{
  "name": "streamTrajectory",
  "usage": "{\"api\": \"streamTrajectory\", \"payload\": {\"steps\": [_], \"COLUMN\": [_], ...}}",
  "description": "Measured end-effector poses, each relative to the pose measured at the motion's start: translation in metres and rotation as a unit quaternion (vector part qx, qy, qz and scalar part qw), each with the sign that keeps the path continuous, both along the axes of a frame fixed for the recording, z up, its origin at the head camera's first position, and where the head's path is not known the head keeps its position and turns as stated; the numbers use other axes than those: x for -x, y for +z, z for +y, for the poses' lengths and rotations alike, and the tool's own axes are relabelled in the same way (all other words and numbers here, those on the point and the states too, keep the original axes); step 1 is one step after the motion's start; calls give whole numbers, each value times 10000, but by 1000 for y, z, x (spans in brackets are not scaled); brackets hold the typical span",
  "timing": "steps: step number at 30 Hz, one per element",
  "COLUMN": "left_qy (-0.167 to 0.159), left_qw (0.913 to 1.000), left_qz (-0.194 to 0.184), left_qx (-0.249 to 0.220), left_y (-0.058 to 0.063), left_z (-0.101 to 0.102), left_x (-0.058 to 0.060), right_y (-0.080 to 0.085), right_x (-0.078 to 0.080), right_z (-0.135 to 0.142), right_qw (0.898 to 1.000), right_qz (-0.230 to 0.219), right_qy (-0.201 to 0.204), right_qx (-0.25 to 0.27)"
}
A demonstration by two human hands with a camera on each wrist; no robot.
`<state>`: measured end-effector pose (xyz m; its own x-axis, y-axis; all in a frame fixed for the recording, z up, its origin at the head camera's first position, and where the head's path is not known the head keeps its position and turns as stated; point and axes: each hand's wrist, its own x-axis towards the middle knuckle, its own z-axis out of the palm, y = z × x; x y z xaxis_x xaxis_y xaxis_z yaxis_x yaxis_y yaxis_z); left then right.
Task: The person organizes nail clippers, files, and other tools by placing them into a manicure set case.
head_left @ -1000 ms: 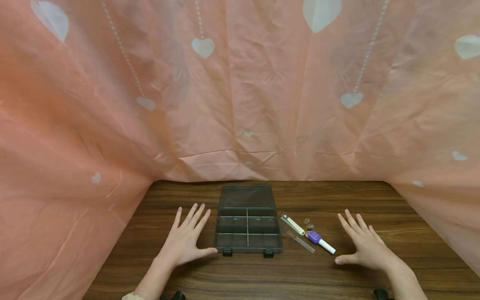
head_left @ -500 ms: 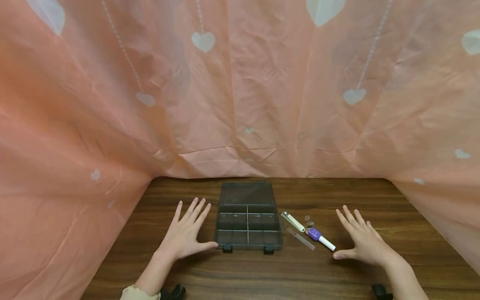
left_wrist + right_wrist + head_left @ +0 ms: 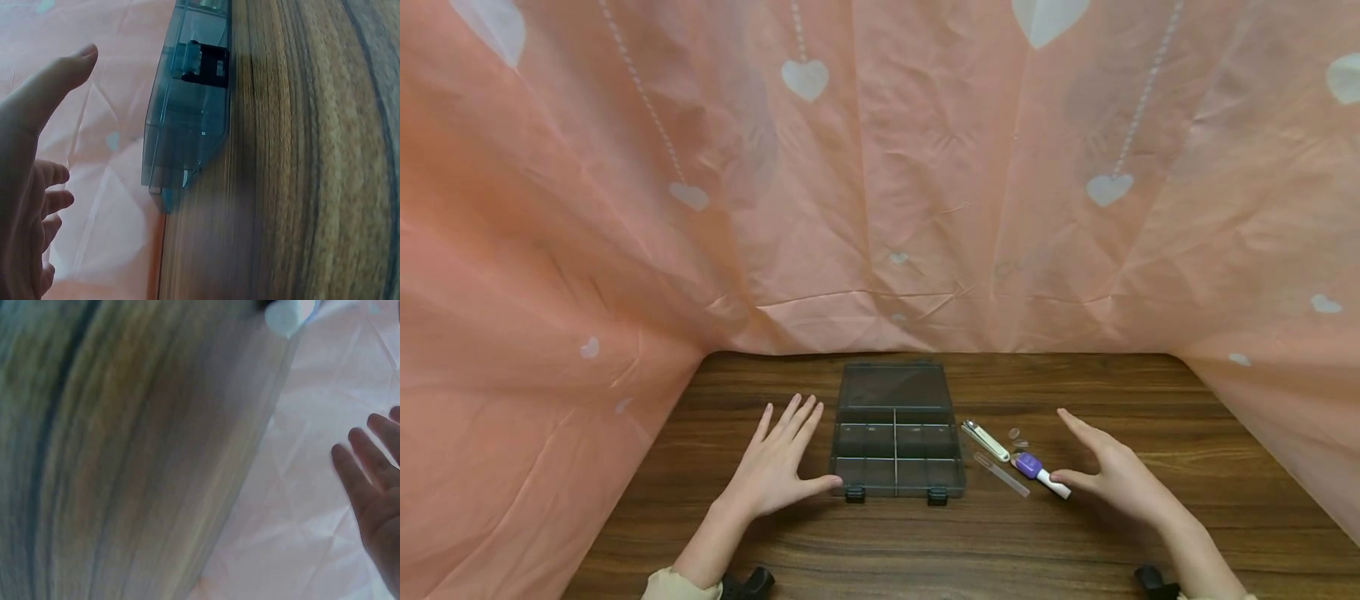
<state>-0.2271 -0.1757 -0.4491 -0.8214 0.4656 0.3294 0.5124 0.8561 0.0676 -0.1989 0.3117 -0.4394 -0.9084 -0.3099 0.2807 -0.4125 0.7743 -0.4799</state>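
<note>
The pink curtain (image 3: 925, 208) is covered with white hearts (image 3: 805, 80). The brown table (image 3: 880, 550) is striped with darker brown. The box (image 3: 872, 477) is tinted dark grey. The purple bottle (image 3: 1029, 466) is capped in white.

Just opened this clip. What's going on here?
A person's left hand is spread beside a translucent grey compartment box. The right hand is by a white-capped purple nail polish bottle. Neither grips anything. Nail clippers and a clear strip lie between box and bottle on the wood-grain table.
</note>
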Motion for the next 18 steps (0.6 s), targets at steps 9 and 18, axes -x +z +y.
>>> {"api": "streamTrajectory", "payload": {"steps": [9, 18], "left_qy": [86, 142], "left_qw": [9993, 9978], "left_qz": [-328, -592], "left_qx": [-162, -258], "left_y": [-5, -18], "left_z": [9, 15], "left_x": [-3, -2], "right_y": [-8, -19], "right_x": [3, 6], "right_z": [-9, -8], "right_qw": [9950, 9880], "right_qz": [-520, -1070], "right_qy": [-259, -196], "right_qx": [815, 1099]}}
